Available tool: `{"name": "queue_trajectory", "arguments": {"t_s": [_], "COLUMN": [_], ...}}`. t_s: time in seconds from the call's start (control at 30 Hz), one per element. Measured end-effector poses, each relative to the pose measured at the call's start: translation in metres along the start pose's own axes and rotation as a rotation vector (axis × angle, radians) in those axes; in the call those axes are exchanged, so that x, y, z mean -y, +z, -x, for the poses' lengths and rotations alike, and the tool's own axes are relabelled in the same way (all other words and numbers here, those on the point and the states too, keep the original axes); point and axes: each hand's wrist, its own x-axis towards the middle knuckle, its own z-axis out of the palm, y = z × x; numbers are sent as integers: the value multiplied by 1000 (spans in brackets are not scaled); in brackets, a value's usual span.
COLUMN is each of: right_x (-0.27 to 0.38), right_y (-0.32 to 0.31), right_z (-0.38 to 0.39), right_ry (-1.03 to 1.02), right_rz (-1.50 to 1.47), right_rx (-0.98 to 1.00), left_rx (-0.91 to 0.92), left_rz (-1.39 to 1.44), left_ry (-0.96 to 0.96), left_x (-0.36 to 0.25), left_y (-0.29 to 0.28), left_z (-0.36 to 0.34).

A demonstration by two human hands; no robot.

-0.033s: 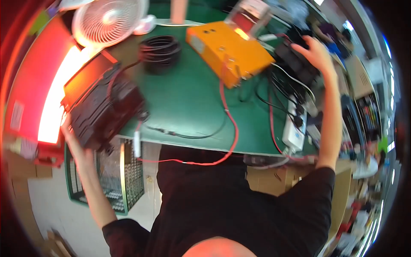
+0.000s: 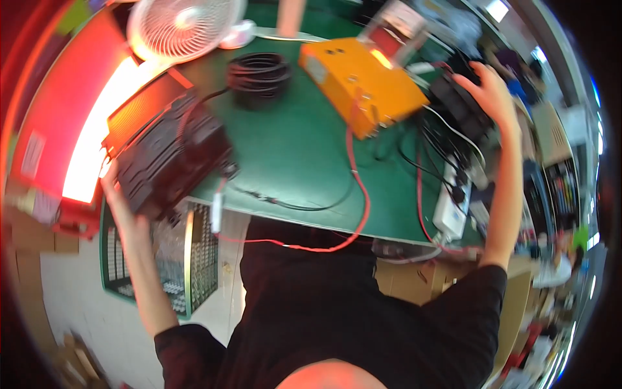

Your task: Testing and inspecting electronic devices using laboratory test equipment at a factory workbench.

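At the left, a black ribbed case (image 2: 172, 152) with an orange panel lies tilted at the green table's (image 2: 285, 152) front-left corner. My left hand (image 2: 126, 204) grips the case's near left side; its fingertips are partly hidden by the case and the glare. On the right, my right hand (image 2: 494, 97) hovers at a black blocky object (image 2: 460, 104), with thumb and fingers apart. Blur leaves it unclear whether they touch. An orange metal box (image 2: 363, 81) sits between the hands, with a red cable (image 2: 366, 201) looping from it past the table edge.
A coiled black cable (image 2: 259, 78) lies behind the case, near a white fan (image 2: 184, 29). A white power strip (image 2: 451, 207) with tangled cords is at the right. Below the table's left side stands a green crate (image 2: 194, 266). A bright red-lit panel (image 2: 97, 136) borders the far left.
The view has shifted slightly, so the table things appear farther right. Both hands stay by the same objects; no grasp or release shows.
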Motion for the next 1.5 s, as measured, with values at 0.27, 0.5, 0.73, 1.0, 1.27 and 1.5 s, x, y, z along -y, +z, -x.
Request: {"name": "queue_trajectory", "arguments": {"t_s": [0.27,0.5,0.73,1.0,1.27,1.5], "right_x": [161,242,274,226,183,152], "right_y": [-39,10,58,62,70,95], "right_z": [23,-11,-14,17,37,44], "right_ry": [-502,-860,-732,-533,-312,-193], "right_rz": [-226,-342,-338,-321,-490,-685], "right_rx": [-149,-192,64,-292,-99,-22], "left_rx": [-58,-160,96,-63,107,-21], "left_rz": [243,231,39,-481,-307,193], "left_ry": [72,272,124,514,645,108], "left_x": [-7,-7,-9,-9,-9,3], "left_y": [-18,-5,-24,-24,-52,18], "left_z": [8,-43,-90,-95,-117,21]}}
